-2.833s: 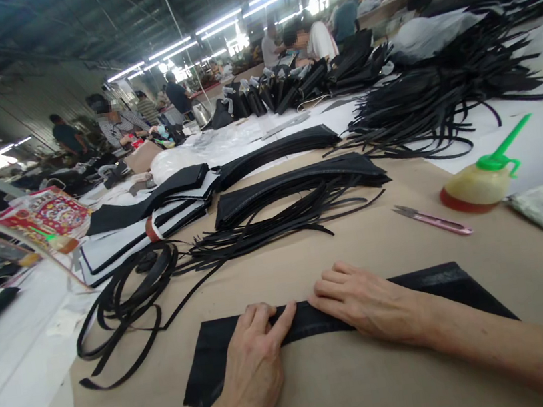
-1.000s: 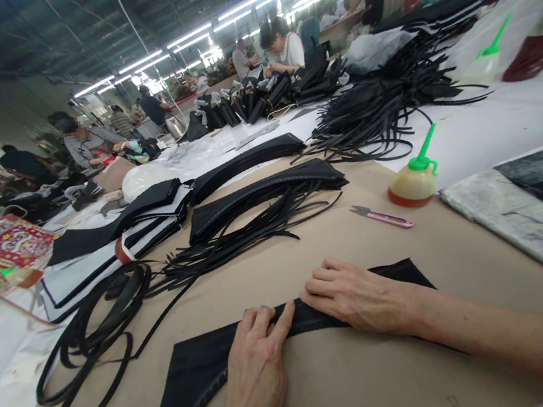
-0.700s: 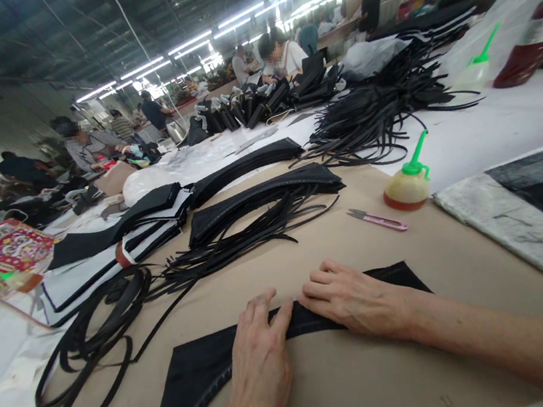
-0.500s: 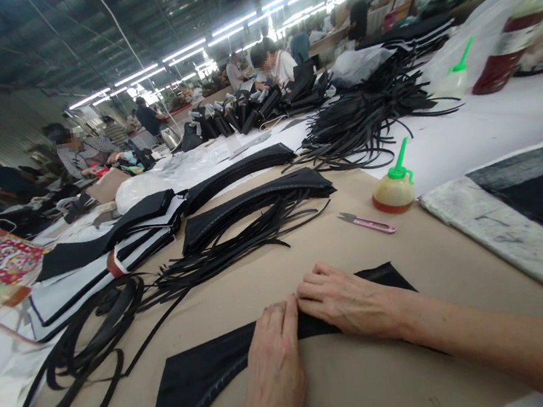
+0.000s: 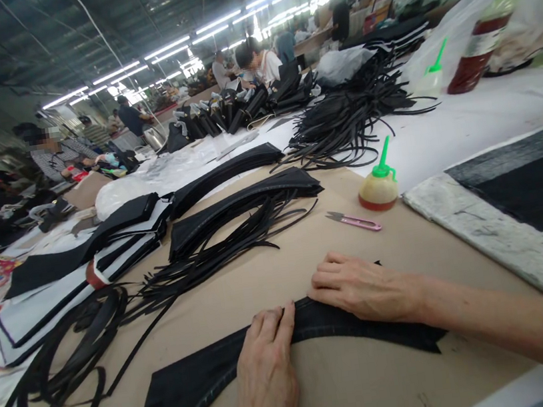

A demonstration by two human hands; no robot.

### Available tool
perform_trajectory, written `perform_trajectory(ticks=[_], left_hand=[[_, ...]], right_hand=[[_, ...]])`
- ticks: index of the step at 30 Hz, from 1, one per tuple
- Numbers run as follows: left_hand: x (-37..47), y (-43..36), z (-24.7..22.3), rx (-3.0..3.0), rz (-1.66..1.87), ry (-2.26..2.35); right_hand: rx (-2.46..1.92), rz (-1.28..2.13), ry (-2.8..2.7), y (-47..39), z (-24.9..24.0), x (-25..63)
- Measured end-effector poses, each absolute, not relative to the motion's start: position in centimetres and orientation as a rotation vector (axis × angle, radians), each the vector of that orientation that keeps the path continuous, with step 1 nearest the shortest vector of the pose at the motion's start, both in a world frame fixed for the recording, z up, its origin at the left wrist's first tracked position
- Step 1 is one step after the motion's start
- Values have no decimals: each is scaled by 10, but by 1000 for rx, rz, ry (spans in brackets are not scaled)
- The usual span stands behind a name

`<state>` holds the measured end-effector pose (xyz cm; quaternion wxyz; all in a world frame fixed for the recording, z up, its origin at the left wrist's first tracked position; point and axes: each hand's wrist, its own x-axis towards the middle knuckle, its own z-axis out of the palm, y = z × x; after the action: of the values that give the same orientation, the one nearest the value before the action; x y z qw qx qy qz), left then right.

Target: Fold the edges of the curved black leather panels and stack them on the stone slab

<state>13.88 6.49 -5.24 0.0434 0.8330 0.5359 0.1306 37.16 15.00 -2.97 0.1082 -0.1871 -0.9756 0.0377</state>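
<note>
A curved black piece (image 5: 194, 372) with a stitched lower edge lies on the brown sheet in front of me. My left hand (image 5: 269, 365) rests on its middle, fingertips at the upper edge and fingers close together. Just to the right, my right hand (image 5: 359, 289) presses on the same upper edge, its fingers bent and held together. A narrow stretch of the piece shows between the two hands. Past my right hand, pink-handled thread snips (image 5: 355, 221) and a glue bottle with a green spout (image 5: 379, 189) stay untouched.
Stacked black curved pieces (image 5: 246, 204), black strips (image 5: 203, 260) and a coil of black strip (image 5: 72, 366) occupy the left and middle. At the right is a pale slab (image 5: 488, 233) bearing black material. Bundled strips (image 5: 349, 111) and people at work are farther back.
My right hand has moved slightly away from my left, uncovering more of the black piece between them. The piece's right end now shows below my right forearm. The whole view has shifted.
</note>
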Motion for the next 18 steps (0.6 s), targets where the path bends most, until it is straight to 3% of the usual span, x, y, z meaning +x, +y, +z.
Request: perform_trajectory(ticks=[10,18], left_hand=[[144,63,-48,2647,249,1701],[160,72,-44,2623,427,1667]], right_hand=[[-547,60,-2897,147,-36,374],[-597,92,-2901,141,-32,375]])
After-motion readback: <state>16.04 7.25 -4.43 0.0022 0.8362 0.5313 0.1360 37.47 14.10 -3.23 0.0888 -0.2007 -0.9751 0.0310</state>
